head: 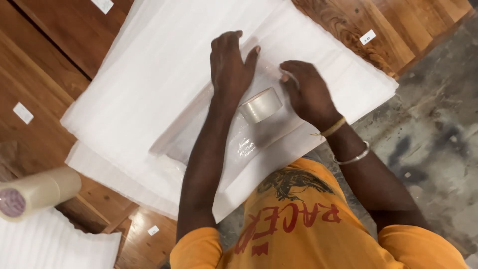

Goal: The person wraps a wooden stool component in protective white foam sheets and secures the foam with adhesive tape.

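My left hand [229, 65] lies flat, fingers spread, on a parcel wrapped in white foam sheet [149, 74] and shiny clear film. My right hand [306, 92], with a yellow band and a metal bangle at the wrist, presses on the same wrapped parcel a little to the right, its fingers bent at the tips. A roll of clear packing tape [260, 105] rests on the parcel between my two wrists, touching neither palm. A glossy strip of tape [244, 144] runs along the wrap under my left forearm.
Several foam sheets are stacked under the parcel on wooden boards [45, 69] that carry small white labels. A bigger tape roll [35, 192] lies at the lower left above more ribbed foam [50, 244]. Grey concrete floor [438, 134] is on the right.
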